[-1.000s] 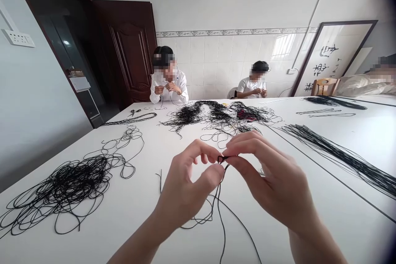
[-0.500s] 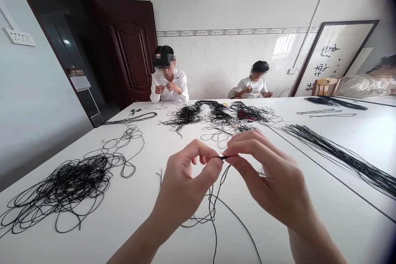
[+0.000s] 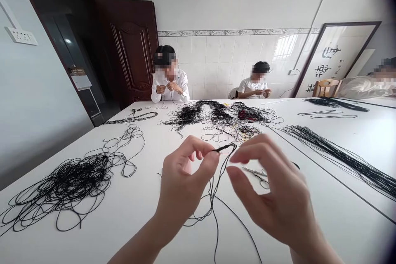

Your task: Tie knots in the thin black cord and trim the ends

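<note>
Between the thumb and forefinger of my left hand (image 3: 188,181) is one end of a braided black cord (image 3: 223,148). Its braided part sticks out to the right, then bends over, and several loose strands hang from it to the white table (image 3: 173,247). My right hand (image 3: 272,189) is just right of the bend, thumb and forefinger apart, with nothing between them. Behind the right hand's fingers lies a pair of small scissors (image 3: 261,176), partly hidden.
A tangled heap of black cord (image 3: 80,177) lies at left. More tangled cord (image 3: 216,113) covers the table's far middle, and a long bundle of strands (image 3: 340,148) lies at right. Two people (image 3: 169,78) sit across the table; another is at the far right edge.
My right hand has let go of the braided cord and moved slightly right, its fingers opening. The freed cord end now bends downward, and the scissors show behind the hand.
</note>
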